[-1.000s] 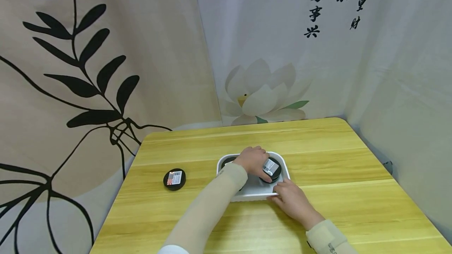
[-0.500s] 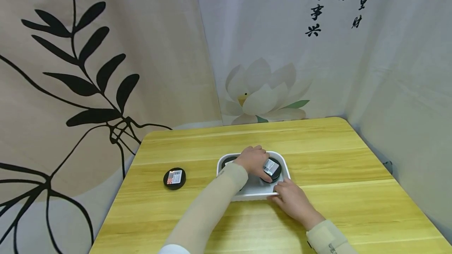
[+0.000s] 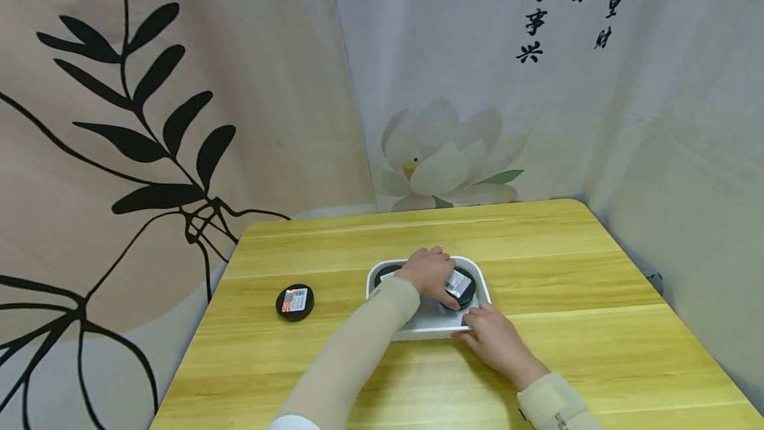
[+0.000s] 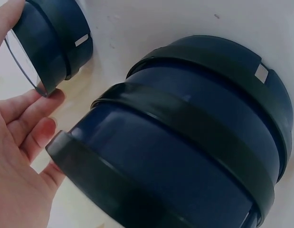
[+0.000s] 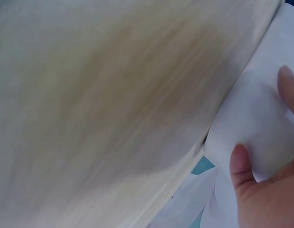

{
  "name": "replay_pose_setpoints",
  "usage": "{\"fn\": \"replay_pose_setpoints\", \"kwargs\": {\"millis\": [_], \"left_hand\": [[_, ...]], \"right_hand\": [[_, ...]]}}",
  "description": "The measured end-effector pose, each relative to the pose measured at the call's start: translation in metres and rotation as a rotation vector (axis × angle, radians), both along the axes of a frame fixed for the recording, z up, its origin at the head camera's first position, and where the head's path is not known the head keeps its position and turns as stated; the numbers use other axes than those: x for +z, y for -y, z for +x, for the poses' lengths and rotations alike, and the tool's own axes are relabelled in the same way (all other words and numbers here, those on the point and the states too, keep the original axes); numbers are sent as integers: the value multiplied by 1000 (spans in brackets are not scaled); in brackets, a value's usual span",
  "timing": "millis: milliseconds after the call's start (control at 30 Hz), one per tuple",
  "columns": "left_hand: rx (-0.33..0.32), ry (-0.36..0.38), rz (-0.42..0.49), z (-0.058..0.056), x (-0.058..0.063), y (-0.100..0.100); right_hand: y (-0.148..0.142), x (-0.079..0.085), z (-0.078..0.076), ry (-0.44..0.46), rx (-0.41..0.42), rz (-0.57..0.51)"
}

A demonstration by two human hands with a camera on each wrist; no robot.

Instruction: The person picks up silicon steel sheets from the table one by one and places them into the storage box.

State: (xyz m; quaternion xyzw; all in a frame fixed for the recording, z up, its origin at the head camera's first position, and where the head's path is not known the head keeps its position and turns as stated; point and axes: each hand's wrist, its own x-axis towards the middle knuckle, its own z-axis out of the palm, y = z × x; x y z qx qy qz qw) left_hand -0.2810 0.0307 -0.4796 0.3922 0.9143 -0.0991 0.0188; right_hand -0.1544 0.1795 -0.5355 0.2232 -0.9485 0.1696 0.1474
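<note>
A white tray [image 3: 427,334] stands on the table with round black containers inside. The right-hand one [image 3: 465,284] bears a pale label and lies under my left hand [image 3: 426,274], whose thumb and fingers hold its sides. In the left wrist view those fingers [image 4: 37,116] curl round a dark container [image 4: 56,35], and a stack of dark containers [image 4: 184,128] fills the right. Another container [image 3: 382,274] shows partly behind my left wrist. My right hand [image 3: 498,344] grips the tray's front right corner; in the right wrist view its thumb [image 5: 241,166] touches the white wall [image 5: 256,109].
One more round black container [image 3: 295,302] with a barcode label lies on the wooden table [image 3: 561,271], left of the tray. A curtain [image 3: 286,85] with printed leaves and a lotus hangs behind the table's far edge.
</note>
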Motion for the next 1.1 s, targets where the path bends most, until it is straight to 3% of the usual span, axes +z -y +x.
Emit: {"fn": "replay_pose_setpoints", "kwargs": {"millis": [733,1100], "left_hand": [[-19,-6,-35,2,1,2],[5,-11,-43,7,6,3]], "right_hand": [[1,2,1,6,-3,-6],[0,2,1,-2,0,-1]]}}
